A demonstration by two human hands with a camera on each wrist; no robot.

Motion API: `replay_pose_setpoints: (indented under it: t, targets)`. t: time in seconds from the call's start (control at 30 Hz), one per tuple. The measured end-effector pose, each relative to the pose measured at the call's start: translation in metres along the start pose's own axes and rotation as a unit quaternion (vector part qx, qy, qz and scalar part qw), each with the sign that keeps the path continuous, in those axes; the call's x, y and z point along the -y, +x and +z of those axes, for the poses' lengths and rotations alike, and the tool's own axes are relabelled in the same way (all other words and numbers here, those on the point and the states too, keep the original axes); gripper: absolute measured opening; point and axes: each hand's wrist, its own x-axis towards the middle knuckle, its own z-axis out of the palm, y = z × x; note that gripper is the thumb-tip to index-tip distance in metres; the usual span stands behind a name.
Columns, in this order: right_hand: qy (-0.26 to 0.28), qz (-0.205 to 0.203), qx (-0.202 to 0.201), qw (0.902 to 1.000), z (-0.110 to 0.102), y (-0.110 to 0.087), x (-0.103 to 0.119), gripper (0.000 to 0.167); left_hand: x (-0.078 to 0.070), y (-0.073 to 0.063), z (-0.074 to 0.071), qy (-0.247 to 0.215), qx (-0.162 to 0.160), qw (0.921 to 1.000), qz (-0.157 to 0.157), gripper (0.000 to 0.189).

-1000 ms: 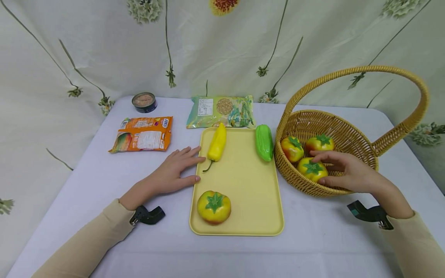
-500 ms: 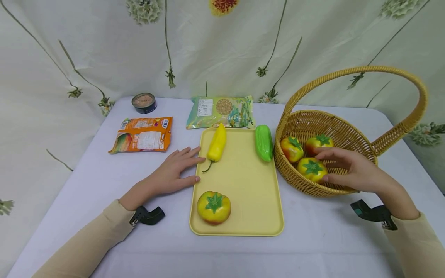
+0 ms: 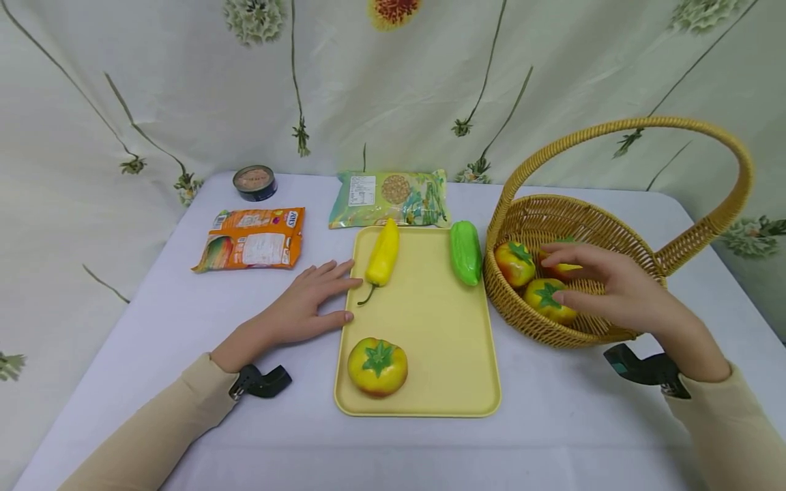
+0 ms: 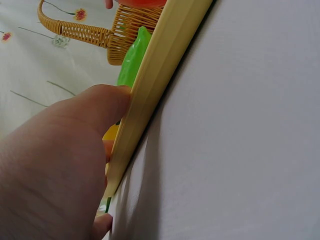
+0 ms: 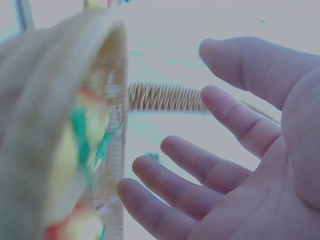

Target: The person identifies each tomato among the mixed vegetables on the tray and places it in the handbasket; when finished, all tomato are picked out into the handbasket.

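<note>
Head view shows the right hand (image 3: 620,290) over the basket (image 3: 589,213), its fingers apart, above three tomatoes (image 3: 514,264) that lie inside. Beside it on the white surface (image 3: 430,453), the left hand (image 3: 307,300) rests at the left rim of the tray (image 3: 442,341), fingers spread and thumb touching the rim. A tomato (image 3: 377,367) and a yellow pepper (image 3: 383,254) lie on the tray.

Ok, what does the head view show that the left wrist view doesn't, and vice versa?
Only the head view shows the can and the orange packet. Only the left wrist view shows the outer side of the tray up close. Both show the left hand at the tray's edge, the green vegetable and the basket.
</note>
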Motion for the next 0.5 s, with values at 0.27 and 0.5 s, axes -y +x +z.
replay_pose_setpoints:
  t: [0.27, 0.5]
  targets:
    - [0.003, -0.036, 0.025, 0.999, 0.013, 0.022, 0.031, 0.04, 0.002, -0.001, 0.001, 0.005, 0.0, 1.0, 0.0, 0.062]
    - [0.009, -0.077, 0.059, 0.9952, 0.031, 0.033, 0.049, 0.036, -0.001, -0.002, 0.0, -0.001, 0.002, 1.0, 0.0, 0.061]
